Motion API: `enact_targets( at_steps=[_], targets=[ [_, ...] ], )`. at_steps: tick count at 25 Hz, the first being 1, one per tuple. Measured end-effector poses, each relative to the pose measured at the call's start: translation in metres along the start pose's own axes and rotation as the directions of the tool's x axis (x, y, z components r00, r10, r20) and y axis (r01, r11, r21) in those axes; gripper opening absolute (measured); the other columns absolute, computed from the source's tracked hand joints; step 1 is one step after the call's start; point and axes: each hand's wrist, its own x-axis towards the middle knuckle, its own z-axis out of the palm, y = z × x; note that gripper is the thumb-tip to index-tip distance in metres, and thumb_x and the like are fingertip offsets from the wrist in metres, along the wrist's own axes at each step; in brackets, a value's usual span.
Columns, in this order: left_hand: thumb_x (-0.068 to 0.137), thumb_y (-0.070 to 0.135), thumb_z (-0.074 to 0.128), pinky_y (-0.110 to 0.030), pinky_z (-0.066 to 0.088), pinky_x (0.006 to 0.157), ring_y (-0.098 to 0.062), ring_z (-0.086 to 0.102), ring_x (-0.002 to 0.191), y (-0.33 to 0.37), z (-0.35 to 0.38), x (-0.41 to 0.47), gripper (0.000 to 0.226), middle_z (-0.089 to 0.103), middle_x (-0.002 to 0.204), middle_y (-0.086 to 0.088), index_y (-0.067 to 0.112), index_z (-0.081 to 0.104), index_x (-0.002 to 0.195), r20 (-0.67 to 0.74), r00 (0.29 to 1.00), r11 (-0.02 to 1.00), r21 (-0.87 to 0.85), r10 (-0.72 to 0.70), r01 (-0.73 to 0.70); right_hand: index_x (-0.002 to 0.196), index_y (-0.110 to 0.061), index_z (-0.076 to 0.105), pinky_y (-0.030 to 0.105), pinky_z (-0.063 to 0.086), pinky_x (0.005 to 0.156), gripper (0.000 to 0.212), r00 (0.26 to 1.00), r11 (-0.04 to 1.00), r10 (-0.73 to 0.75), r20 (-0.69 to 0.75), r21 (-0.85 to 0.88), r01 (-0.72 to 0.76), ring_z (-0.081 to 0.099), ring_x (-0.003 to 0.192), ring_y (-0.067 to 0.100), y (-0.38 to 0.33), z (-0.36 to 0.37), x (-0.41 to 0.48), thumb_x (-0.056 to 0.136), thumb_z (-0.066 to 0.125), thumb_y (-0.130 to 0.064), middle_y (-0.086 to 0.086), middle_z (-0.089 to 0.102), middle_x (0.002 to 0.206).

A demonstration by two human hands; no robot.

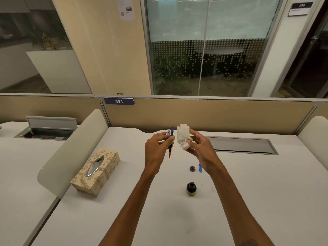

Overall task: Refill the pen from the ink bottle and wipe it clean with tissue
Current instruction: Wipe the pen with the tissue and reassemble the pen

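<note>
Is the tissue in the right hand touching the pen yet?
Apart. The head view shows a strip of desk between the tissue in the right hand and the pen held upright in the left hand.

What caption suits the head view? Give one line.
Left hand holds the slim red-and-blue pen; right hand holds crumpled white tissue above the open dark ink bottle.

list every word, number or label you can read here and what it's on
"384": white digits on the blue plate fixed to the desk partition.
Door sign, upper right: dark strip with pale digits, too blurred to read; the line beneath is unreadable too.
Paper notice on the pillar: print and code too small to read.
Ink bottle label: yellowish, text too small to read.
</note>
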Motion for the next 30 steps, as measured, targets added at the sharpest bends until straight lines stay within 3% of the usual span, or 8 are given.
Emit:
enact_targets(
  at_steps=[3,5,10,13,15,19,25,30],
  targets=[
    [0.088,0.021,0.073,-0.02,0.059,0.073,-0.022,0.072,0.09,0.004,0.001,0.0,0.023,0.071,0.106,0.001,0.01,0.076,0.108,0.005,1.0,1.0,-0.019,0.005,-0.005,0.101,-0.015,0.072,0.024,0.059,0.074,0.026,0.996,0.996,-0.029,-0.079,-0.092,0.021,0.068,0.097,0.025,0.0,0.003,-0.001,0.095,0.055,0.004,0.005,0.072,0.103],
    [0.088,0.02,0.074,-0.02,0.06,0.073,-0.023,0.072,0.09,0.006,0.001,0.001,0.024,0.071,0.109,-0.002,0.009,0.076,0.109,0.019,1.0,0.999,-0.031,0.004,-0.004,0.1,-0.015,0.072,0.022,0.058,0.07,0.025,0.99,0.994,-0.033,-0.137,-0.11,0.018,0.069,0.095,0.025,0.001,0.003,-0.002,0.095,0.055,0.001,0.006,0.073,0.103],
    [0.087,0.022,0.074,-0.027,0.06,0.081,-0.016,0.071,0.094,0.007,0.003,0.001,0.025,0.071,0.108,0.003,0.012,0.076,0.11,0.036,0.998,0.998,0.043,0.048,-0.049,0.093,-0.016,0.072,0.021,0.059,0.072,0.012,0.998,0.993,-0.021,-0.054,0.114,0.027,0.072,0.093,0.026,-0.013,0.006,-0.006,0.096,0.06,-0.014,0.005,0.074,0.097],
    [0.085,0.025,0.076,-0.017,0.056,0.08,-0.01,0.067,0.094,0.01,0.006,-0.001,0.026,0.069,0.106,0.007,0.013,0.076,0.108,0.047,0.994,0.985,0.136,0.098,-0.104,0.097,-0.016,0.072,0.015,0.056,0.07,0.01,0.985,0.989,-0.147,-0.093,0.005,0.148,0.073,0.091,0.017,-0.015,0.006,-0.01,0.09,0.068,-0.011,0.002,0.075,0.095],
    [0.083,0.026,0.078,-0.023,0.06,0.079,-0.014,0.071,0.09,0.01,0.009,-0.001,0.025,0.071,0.108,0.004,0.014,0.078,0.104,0.039,0.992,0.982,0.142,0.122,-0.127,0.11,-0.015,0.068,0.011,0.053,0.064,0.02,0.965,0.976,-0.21,-0.159,-0.084,0.199,0.071,0.087,0.01,-0.014,0.006,-0.01,0.091,0.067,-0.008,-0.002,0.071,0.1],
    [0.082,0.021,0.078,-0.022,0.061,0.072,-0.018,0.074,0.081,0.014,0.013,-0.004,0.028,0.071,0.112,-0.005,0.009,0.076,0.108,0.058,0.992,0.99,0.086,0.111,-0.115,0.12,-0.012,0.066,0.016,0.056,0.065,0.027,0.949,0.971,-0.217,-0.228,-0.154,0.185,0.069,0.098,0.022,-0.01,0.005,-0.006,0.094,0.064,-0.015,0.003,0.069,0.105],
    [0.085,0.016,0.075,-0.023,0.061,0.075,-0.018,0.073,0.086,0.013,0.011,-0.007,0.034,0.071,0.114,-0.008,0.005,0.072,0.117,0.079,0.987,0.986,0.082,0.141,-0.148,0.108,-0.013,0.068,0.017,0.056,0.075,0.018,0.987,0.986,-0.163,-0.012,-0.04,0.163,0.072,0.094,0.019,-0.018,0.001,-0.015,0.09,0.067,-0.008,0.001,0.073,0.103],
    [0.08,0.016,0.08,-0.022,0.06,0.079,-0.017,0.071,0.091,0.015,0.004,-0.007,0.031,0.072,0.112,-0.006,0.007,0.076,0.109,0.105,0.981,0.976,0.126,0.165,-0.178,0.099,-0.016,0.071,0.016,0.056,0.072,0.013,0.991,0.991,-0.127,0.037,-0.028,0.128,0.073,0.082,0.013,-0.022,0.001,-0.018,0.089,0.067,-0.008,0.002,0.075,0.092]
  ],
)
